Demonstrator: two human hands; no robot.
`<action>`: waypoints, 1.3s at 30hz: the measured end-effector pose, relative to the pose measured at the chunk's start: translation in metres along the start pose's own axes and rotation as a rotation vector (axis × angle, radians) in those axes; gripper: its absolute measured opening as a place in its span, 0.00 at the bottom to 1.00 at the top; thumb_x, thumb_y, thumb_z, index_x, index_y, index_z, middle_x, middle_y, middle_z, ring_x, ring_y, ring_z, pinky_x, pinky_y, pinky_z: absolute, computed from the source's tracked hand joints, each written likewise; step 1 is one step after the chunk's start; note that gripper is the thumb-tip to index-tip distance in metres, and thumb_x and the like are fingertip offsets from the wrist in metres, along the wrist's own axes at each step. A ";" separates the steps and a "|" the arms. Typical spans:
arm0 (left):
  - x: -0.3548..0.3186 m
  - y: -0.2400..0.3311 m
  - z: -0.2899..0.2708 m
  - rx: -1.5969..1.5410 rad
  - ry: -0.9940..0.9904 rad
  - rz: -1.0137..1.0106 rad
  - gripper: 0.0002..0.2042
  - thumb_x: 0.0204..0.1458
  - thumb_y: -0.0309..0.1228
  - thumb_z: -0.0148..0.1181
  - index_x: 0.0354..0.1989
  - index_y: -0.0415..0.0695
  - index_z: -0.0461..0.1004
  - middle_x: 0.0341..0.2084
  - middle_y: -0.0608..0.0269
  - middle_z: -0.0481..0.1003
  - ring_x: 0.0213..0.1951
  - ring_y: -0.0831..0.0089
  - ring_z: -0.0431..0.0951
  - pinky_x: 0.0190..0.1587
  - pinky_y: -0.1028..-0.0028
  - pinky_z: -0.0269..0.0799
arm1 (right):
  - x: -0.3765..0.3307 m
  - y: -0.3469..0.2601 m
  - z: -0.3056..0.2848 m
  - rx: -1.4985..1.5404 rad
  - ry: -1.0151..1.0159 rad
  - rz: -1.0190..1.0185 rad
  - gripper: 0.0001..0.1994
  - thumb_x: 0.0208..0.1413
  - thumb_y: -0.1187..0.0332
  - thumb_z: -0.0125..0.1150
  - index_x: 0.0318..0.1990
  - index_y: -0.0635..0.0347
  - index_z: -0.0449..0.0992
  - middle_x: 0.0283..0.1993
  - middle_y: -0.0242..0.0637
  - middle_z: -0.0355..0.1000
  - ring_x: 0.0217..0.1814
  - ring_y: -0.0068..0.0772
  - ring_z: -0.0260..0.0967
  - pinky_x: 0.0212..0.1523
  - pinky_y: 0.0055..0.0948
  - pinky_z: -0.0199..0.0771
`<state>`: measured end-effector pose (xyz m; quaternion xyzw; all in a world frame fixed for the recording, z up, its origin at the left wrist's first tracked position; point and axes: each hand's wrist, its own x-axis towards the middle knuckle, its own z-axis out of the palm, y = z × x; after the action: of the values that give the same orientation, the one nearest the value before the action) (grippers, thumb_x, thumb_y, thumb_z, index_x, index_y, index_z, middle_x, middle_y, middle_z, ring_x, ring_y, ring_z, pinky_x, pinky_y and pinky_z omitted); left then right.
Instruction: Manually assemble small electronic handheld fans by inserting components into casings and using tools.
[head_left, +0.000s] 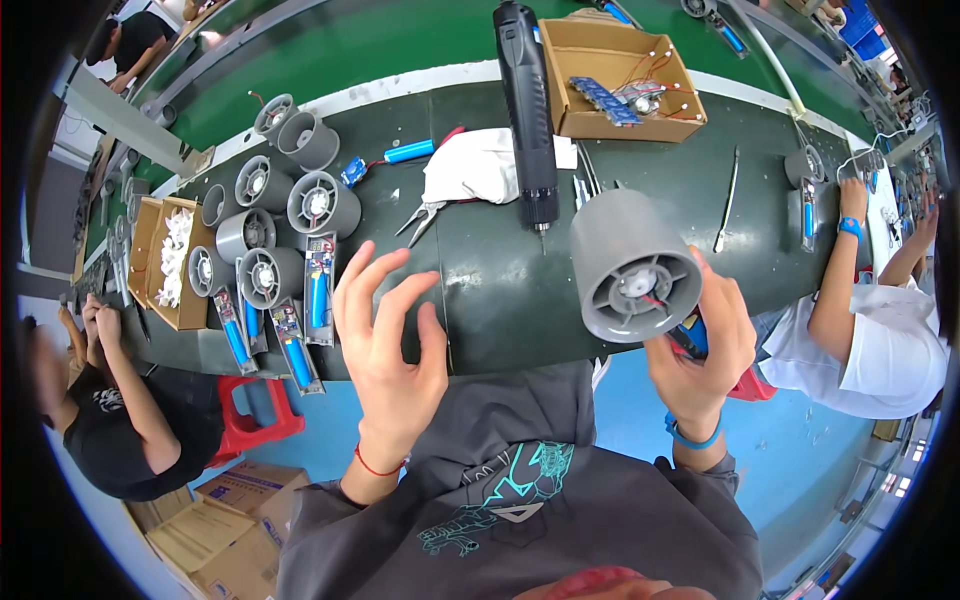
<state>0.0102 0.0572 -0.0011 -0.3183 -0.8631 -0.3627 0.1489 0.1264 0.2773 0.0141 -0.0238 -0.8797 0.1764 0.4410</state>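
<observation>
My right hand (708,350) grips a grey cylindrical fan housing (622,235) above the table's near edge. Its open end faces me, showing a white hub, spokes and a red wire inside. Part of a blue battery assembly (692,332) shows between the housing and my fingers; the rest is hidden. To its left, my left hand (392,350) is raised with fingers spread and holds nothing. Beyond the hands, a black electric screwdriver (527,120) hangs with its bit downward. Needle-nose pliers (424,219) lie beside a white cloth (472,168).
Several grey fan housings (325,203), some with blue battery boards (294,345), crowd the table's left. A cardboard box (630,122) holds circuit boards and wired parts; another box (177,255) holds white pieces. Co-workers sit at both sides, one in a white shirt (885,345). A red stool (250,420) stands left.
</observation>
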 end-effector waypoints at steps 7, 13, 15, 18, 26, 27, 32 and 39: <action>0.001 -0.014 -0.009 0.197 0.099 -0.061 0.16 0.46 0.16 0.55 0.45 0.40 0.73 0.52 0.53 0.68 0.61 0.51 0.63 0.60 0.59 0.58 | 0.001 0.034 -0.003 -0.068 0.022 0.364 0.27 0.41 0.80 0.67 0.54 0.68 0.71 0.41 0.41 0.74 0.37 0.25 0.70 0.39 0.25 0.71; 0.006 -0.033 -0.014 0.244 0.094 -0.235 0.25 0.48 0.18 0.57 0.58 0.39 0.64 0.58 0.45 0.60 0.59 0.48 0.63 0.60 0.60 0.58 | -0.024 0.223 -0.040 -0.390 -0.078 0.636 0.26 0.54 0.60 0.65 0.56 0.66 0.70 0.31 0.33 0.70 0.31 0.22 0.64 0.32 0.23 0.65; 0.010 -0.037 -0.014 0.323 0.077 -0.227 0.26 0.47 0.17 0.57 0.59 0.40 0.63 0.58 0.44 0.60 0.57 0.47 0.64 0.57 0.60 0.61 | -0.037 0.276 -0.060 -0.453 -0.108 0.569 0.26 0.54 0.59 0.65 0.56 0.65 0.70 0.31 0.34 0.71 0.30 0.24 0.66 0.32 0.26 0.67; 0.007 -0.048 -0.012 0.216 0.088 -0.252 0.27 0.46 0.12 0.53 0.58 0.41 0.63 0.56 0.47 0.60 0.51 0.52 0.69 0.51 0.62 0.66 | -0.024 0.261 -0.068 -0.567 -0.261 0.540 0.27 0.57 0.58 0.61 0.58 0.68 0.67 0.50 0.55 0.72 0.52 0.50 0.70 0.53 0.36 0.67; -0.010 -0.028 -0.026 -0.059 0.006 -0.026 0.27 0.40 0.09 0.55 0.51 0.44 0.73 0.55 0.51 0.66 0.51 0.55 0.71 0.45 0.67 0.69 | 0.015 0.064 -0.006 -0.106 -0.304 0.503 0.21 0.59 0.68 0.58 0.60 0.61 0.68 0.57 0.43 0.70 0.60 0.35 0.65 0.59 0.33 0.60; -0.012 -0.022 -0.027 -0.124 -0.057 -0.004 0.27 0.40 0.09 0.56 0.51 0.44 0.73 0.55 0.51 0.66 0.51 0.56 0.71 0.46 0.67 0.69 | 0.019 0.046 0.005 -0.029 -0.305 0.494 0.21 0.58 0.69 0.58 0.59 0.62 0.69 0.56 0.43 0.71 0.59 0.34 0.65 0.58 0.33 0.61; -0.014 -0.014 -0.015 -0.233 -0.227 0.042 0.29 0.37 0.12 0.55 0.53 0.44 0.72 0.55 0.53 0.67 0.47 0.55 0.72 0.47 0.63 0.66 | 0.034 0.009 0.038 0.052 -0.375 0.452 0.23 0.54 0.68 0.62 0.58 0.62 0.69 0.53 0.46 0.71 0.56 0.42 0.68 0.59 0.34 0.62; -0.019 -0.007 -0.013 -0.137 -0.151 -0.079 0.22 0.44 0.13 0.54 0.50 0.42 0.73 0.51 0.53 0.70 0.48 0.54 0.71 0.50 0.62 0.66 | 0.023 0.150 -0.009 -0.792 -0.104 0.542 0.35 0.50 0.59 0.66 0.65 0.57 0.58 0.60 0.55 0.62 0.60 0.57 0.61 0.59 0.44 0.62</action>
<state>0.0204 0.0358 -0.0051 -0.3201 -0.8570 -0.4012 0.0470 0.1025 0.4255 -0.0128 -0.4093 -0.8623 -0.0629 0.2914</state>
